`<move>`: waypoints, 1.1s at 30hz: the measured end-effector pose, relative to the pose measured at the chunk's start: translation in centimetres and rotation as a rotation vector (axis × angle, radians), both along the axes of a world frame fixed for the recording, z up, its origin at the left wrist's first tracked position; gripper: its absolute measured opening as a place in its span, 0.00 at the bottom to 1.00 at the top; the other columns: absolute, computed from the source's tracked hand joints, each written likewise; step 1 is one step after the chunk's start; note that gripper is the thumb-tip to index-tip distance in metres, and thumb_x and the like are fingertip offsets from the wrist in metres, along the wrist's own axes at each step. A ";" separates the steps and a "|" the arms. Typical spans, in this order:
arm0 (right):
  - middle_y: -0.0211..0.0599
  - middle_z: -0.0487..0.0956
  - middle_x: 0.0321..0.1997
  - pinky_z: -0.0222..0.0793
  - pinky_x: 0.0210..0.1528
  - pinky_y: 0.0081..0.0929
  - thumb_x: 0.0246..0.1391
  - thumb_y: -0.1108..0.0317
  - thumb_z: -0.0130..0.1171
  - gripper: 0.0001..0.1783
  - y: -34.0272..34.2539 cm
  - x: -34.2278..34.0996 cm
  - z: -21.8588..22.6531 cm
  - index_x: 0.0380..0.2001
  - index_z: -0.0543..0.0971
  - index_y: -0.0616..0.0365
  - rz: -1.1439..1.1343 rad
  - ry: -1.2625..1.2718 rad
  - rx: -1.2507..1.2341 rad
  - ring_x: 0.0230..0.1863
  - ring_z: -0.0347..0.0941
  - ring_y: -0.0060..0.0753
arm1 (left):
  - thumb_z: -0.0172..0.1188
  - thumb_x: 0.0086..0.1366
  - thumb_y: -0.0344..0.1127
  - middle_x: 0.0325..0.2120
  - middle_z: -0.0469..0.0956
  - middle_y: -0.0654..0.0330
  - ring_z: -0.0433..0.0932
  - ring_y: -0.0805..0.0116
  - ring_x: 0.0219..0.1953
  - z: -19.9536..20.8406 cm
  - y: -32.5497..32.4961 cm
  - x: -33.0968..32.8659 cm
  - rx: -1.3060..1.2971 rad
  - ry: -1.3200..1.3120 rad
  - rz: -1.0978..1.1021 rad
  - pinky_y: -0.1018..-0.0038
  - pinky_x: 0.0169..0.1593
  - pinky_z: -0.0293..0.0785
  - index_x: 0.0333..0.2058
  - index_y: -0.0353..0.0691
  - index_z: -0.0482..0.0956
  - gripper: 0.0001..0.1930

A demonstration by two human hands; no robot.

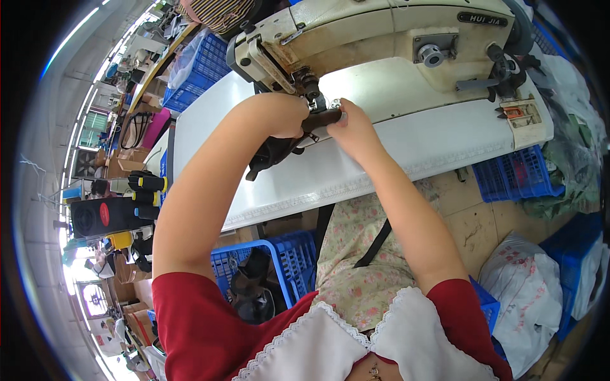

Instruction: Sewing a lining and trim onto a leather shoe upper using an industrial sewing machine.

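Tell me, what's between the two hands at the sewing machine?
In the head view, a dark brown strap piece bridges the left hand and right hand, right under the sewing machine needle.

One sewing machine (394, 44), two hands (318, 120).

Looks like a sewing workshop — an industrial sewing machine (394, 44) on a white worktable (381, 159). Blue plastic crates (515, 178) and cardboard boxes (124, 168) crowd the floor.

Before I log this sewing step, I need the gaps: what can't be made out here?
Head view:
- Needle and stitch point: hidden behind the left hand and right hand.
- Dark workpiece: its kind and shape, mostly covered by the hands.
- Sewing machine: top cut off by the upper edge.
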State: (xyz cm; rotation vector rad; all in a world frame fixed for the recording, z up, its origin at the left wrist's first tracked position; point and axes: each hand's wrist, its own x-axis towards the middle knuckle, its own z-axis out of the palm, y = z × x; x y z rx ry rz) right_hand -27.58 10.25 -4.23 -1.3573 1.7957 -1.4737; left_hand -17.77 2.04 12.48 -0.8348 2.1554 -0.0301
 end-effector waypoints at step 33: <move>0.51 0.81 0.26 0.78 0.27 0.32 0.55 0.72 0.52 0.26 2.3 1.4 1.5 0.57 0.67 0.67 0.152 -0.694 0.290 0.21 0.81 0.42 | 0.57 0.59 0.36 0.43 0.80 0.37 0.81 0.45 0.46 -10.7 4.9 4.7 -0.828 0.136 -0.574 0.59 0.48 0.76 0.45 0.26 0.75 0.20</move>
